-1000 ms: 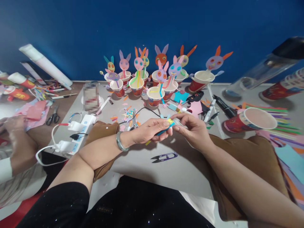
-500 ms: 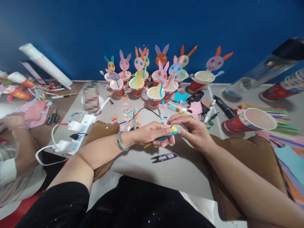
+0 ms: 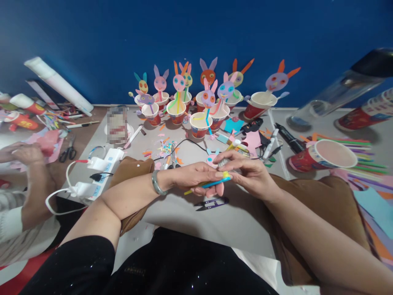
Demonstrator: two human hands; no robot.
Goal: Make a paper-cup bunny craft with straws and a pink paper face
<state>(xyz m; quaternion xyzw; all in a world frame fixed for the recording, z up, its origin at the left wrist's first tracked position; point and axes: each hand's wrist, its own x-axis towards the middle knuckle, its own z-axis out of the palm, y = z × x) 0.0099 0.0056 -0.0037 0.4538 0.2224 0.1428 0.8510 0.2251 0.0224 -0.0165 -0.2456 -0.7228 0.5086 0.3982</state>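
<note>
My left hand (image 3: pixel 196 176) is closed around a blue straw (image 3: pixel 211 184) and a yellow straw (image 3: pixel 188 192), their ends side by side near the thumb tip. Against those ends, my right hand (image 3: pixel 250 172) has its thumb and fingers closed. Under its curled fingers shows a pale ridged round thing, which looks like a small roll of clear tape (image 3: pixel 223 163); part of it is hidden. Below the hands, purple-handled thread snips (image 3: pixel 211 203) lie on the grey table (image 3: pixel 184 219). Just behind the fingers rests a blue paper rabbit face (image 3: pixel 211 156) with pink ears.
Several paper cups with rabbit figures (image 3: pixel 201 123) stand along the blue wall. Paper scraps, scissors (image 3: pixel 172 159) and markers (image 3: pixel 290 138) lie around. A power strip (image 3: pixel 107 170) is at left, beside a co-worker's hands (image 3: pixel 29 153). Brown cushions (image 3: pixel 325 213) lie under my forearms.
My hands have turned the straws slightly, so more of the blue and yellow ends shows. The right fingers have shifted a little left, and the left hand now overlaps the snips' top edge.
</note>
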